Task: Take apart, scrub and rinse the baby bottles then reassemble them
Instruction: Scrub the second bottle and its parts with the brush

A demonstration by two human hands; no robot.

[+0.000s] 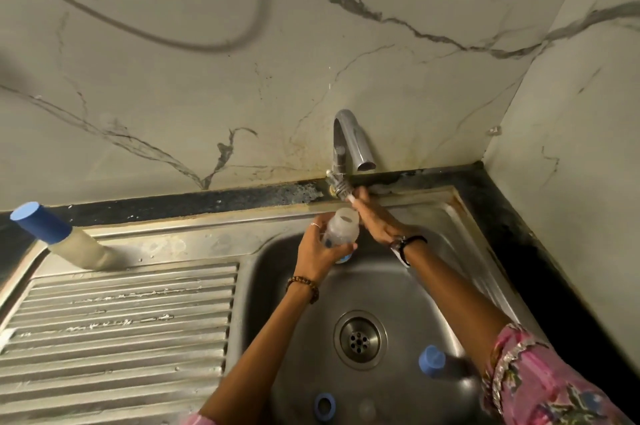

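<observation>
My left hand (318,251) grips a clear baby bottle body (341,229) over the sink, tilted with its open mouth toward the tap; a blue part shows at its lower end. My right hand (377,224) reaches to the base of the chrome tap (349,140). Its fingertips pinch a small ribbed, white-tipped piece (343,189) there; I cannot tell whether that is the tap's handle or a brush. No water runs from the spout. On the sink floor lie a blue cap (431,359), a blue screw ring (324,405) and a faint clear piece (367,409).
The steel sink basin (284,320) has its drain (360,338) in the middle and a ribbed drainboard (121,331) on the left. A tall pale bottle with a blue cap (52,237) stands at the drainboard's back left. Marble wall behind, black counter edge (512,234) on the right.
</observation>
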